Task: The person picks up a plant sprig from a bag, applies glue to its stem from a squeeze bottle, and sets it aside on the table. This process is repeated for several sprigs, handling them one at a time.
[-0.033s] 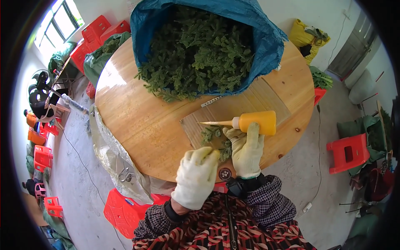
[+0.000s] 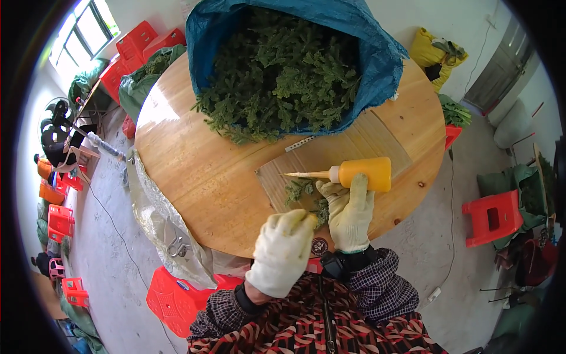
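Observation:
An orange squeeze bottle [image 2: 367, 173] with a long pointed nozzle lies sideways over a flat cardboard sheet [image 2: 348, 150], its tip toward the left. My gloved right hand [image 2: 350, 219] is closed on the bottle from below. Small green fir sprigs [image 2: 299, 190] rest at the cardboard's near edge, partly behind my hands. Just left of the right hand, my gloved left hand [image 2: 282, 252] is closed, fingertips pinched together and stained yellow. Whatever it pinches is too small or hidden to name.
A blue sack [image 2: 377, 65] full of fir branches [image 2: 283, 76] covers the far part of the round wooden table [image 2: 188, 189]. A metal-edged strip [image 2: 299, 144] lies before it. Clear plastic sheeting [image 2: 159, 218] hangs at the left edge, above a red stool [image 2: 177, 301].
My left hand has shifted slightly to the right, closer to the right hand. The bottle and my right hand stay in place.

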`<state>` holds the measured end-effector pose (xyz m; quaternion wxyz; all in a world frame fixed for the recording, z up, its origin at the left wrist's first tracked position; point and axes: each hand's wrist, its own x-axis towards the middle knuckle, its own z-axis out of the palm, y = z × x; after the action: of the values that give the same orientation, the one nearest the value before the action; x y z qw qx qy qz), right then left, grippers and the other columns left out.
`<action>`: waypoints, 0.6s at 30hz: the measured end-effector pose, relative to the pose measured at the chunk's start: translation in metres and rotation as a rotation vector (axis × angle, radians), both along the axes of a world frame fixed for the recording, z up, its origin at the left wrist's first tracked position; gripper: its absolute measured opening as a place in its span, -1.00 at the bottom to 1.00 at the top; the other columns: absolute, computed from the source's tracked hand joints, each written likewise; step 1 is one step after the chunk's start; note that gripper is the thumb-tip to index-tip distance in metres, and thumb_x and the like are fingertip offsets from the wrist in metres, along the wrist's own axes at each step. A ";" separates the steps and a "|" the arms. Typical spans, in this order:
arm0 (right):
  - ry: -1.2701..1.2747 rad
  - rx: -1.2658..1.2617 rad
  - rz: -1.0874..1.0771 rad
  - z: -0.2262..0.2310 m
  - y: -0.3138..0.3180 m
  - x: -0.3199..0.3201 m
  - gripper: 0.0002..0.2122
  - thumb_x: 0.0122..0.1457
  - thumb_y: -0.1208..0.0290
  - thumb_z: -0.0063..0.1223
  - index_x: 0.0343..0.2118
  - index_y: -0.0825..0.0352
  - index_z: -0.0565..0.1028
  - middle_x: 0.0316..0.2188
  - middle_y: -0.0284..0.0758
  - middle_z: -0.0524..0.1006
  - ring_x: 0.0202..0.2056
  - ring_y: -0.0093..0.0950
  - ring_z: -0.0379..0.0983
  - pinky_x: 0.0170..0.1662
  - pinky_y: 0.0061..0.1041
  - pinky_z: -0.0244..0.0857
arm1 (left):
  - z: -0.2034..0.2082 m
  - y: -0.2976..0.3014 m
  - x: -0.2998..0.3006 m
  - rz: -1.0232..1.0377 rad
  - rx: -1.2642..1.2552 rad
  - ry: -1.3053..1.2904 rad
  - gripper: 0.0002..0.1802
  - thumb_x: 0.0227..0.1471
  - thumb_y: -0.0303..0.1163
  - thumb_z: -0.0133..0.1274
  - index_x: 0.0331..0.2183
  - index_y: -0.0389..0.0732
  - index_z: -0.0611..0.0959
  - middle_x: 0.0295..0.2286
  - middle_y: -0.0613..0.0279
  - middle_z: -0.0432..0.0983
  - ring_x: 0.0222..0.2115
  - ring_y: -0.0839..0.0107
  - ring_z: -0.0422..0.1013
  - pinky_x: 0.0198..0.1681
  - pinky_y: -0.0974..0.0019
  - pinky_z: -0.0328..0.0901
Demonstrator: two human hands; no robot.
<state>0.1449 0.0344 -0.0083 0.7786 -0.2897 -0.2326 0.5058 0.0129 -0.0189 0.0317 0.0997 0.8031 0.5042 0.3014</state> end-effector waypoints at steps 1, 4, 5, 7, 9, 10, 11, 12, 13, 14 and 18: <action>0.011 0.000 -0.003 -0.001 0.000 0.000 -0.68 0.29 0.15 -0.10 -0.10 0.33 0.32 -0.31 -0.26 0.49 -0.43 -0.47 0.45 -0.17 -0.28 0.46 | 0.000 -0.001 0.002 -0.033 0.024 0.000 -0.75 -0.08 -0.42 0.13 -0.25 -0.14 0.63 -0.26 0.26 0.44 -0.23 0.19 0.37 -0.18 0.21 0.32; 0.035 0.000 -0.007 -0.002 0.000 0.001 -0.68 0.29 0.14 -0.09 -0.11 0.33 0.32 -0.32 -0.26 0.49 -0.43 -0.48 0.45 -0.17 -0.28 0.46 | -0.015 -0.002 0.004 -0.093 -0.012 0.068 -0.73 -0.09 -0.40 0.14 -0.24 -0.14 0.63 -0.26 0.27 0.44 -0.24 0.21 0.37 -0.19 0.21 0.32; 0.073 0.002 0.006 -0.001 0.000 0.001 -0.70 0.29 0.18 -0.09 -0.11 0.32 0.31 -0.31 -0.26 0.50 -0.43 -0.48 0.45 -0.18 -0.29 0.47 | -0.018 -0.002 0.004 -0.124 -0.029 0.103 -0.72 -0.09 -0.39 0.15 -0.24 -0.13 0.63 -0.26 0.27 0.44 -0.24 0.22 0.37 -0.20 0.21 0.32; 0.153 0.005 0.033 0.000 0.000 0.001 -0.74 0.29 0.26 -0.08 -0.10 0.32 0.29 -0.30 -0.25 0.50 -0.43 -0.48 0.47 -0.20 -0.33 0.47 | -0.021 -0.005 0.002 -0.103 -0.007 0.101 -0.73 -0.09 -0.38 0.15 -0.24 -0.13 0.63 -0.27 0.29 0.44 -0.25 0.22 0.37 -0.21 0.21 0.31; 0.155 -0.001 0.026 0.000 0.000 0.004 -0.74 0.29 0.26 -0.08 -0.09 0.31 0.29 -0.30 -0.25 0.50 -0.44 -0.48 0.46 -0.20 -0.33 0.47 | -0.020 -0.005 0.002 -0.073 0.041 0.092 -0.74 -0.08 -0.35 0.15 -0.25 -0.13 0.63 -0.29 0.32 0.45 -0.26 0.21 0.36 -0.22 0.20 0.31; 0.157 -0.006 0.022 -0.001 0.000 0.004 -0.73 0.29 0.25 -0.08 -0.09 0.31 0.28 -0.30 -0.26 0.49 -0.44 -0.48 0.46 -0.20 -0.33 0.47 | -0.021 -0.005 0.000 -0.074 0.040 0.093 -0.74 -0.08 -0.35 0.15 -0.25 -0.13 0.63 -0.29 0.32 0.45 -0.26 0.21 0.36 -0.22 0.20 0.31; 0.159 -0.010 0.019 -0.001 0.000 0.005 -0.73 0.29 0.24 -0.08 -0.09 0.31 0.28 -0.31 -0.26 0.49 -0.44 -0.48 0.46 -0.21 -0.32 0.47 | -0.021 -0.003 -0.002 -0.076 0.007 0.106 -0.75 -0.08 -0.34 0.15 -0.27 -0.13 0.64 -0.31 0.32 0.45 -0.27 0.21 0.36 -0.22 0.19 0.31; 0.159 -0.010 0.020 0.000 0.000 0.005 -0.73 0.29 0.24 -0.08 -0.09 0.31 0.28 -0.31 -0.26 0.49 -0.44 -0.48 0.46 -0.21 -0.32 0.47 | -0.022 -0.001 -0.004 -0.078 -0.025 0.120 -0.76 -0.08 -0.33 0.15 -0.28 -0.12 0.64 -0.32 0.33 0.45 -0.28 0.20 0.36 -0.23 0.19 0.30; 0.140 -0.022 0.011 0.000 0.000 0.004 -0.71 0.28 0.20 -0.07 -0.11 0.32 0.30 -0.32 -0.27 0.49 -0.45 -0.49 0.44 -0.19 -0.31 0.47 | -0.022 0.001 -0.006 -0.077 -0.057 0.134 -0.77 -0.08 -0.32 0.15 -0.30 -0.12 0.65 -0.34 0.33 0.45 -0.29 0.20 0.36 -0.24 0.19 0.30; 0.120 -0.033 0.001 0.000 0.000 0.004 -0.69 0.27 0.16 -0.06 -0.13 0.32 0.33 -0.34 -0.28 0.49 -0.45 -0.49 0.43 -0.18 -0.30 0.46 | -0.024 0.003 -0.006 -0.074 -0.057 0.135 -0.77 -0.08 -0.32 0.15 -0.30 -0.12 0.65 -0.34 0.33 0.45 -0.29 0.20 0.36 -0.24 0.19 0.30; 0.108 -0.044 0.000 -0.001 0.000 0.003 -0.66 0.26 0.12 -0.04 -0.15 0.33 0.35 -0.36 -0.30 0.48 -0.46 -0.50 0.41 -0.16 -0.29 0.46 | -0.028 0.009 -0.003 -0.074 -0.068 0.216 -0.83 -0.10 -0.28 0.16 -0.39 -0.11 0.66 -0.39 0.31 0.44 -0.32 0.19 0.35 -0.27 0.19 0.30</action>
<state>0.1482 0.0342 -0.0093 0.7835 -0.2790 -0.1791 0.5255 0.0094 -0.0103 0.0041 0.0827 0.8451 0.4920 0.1919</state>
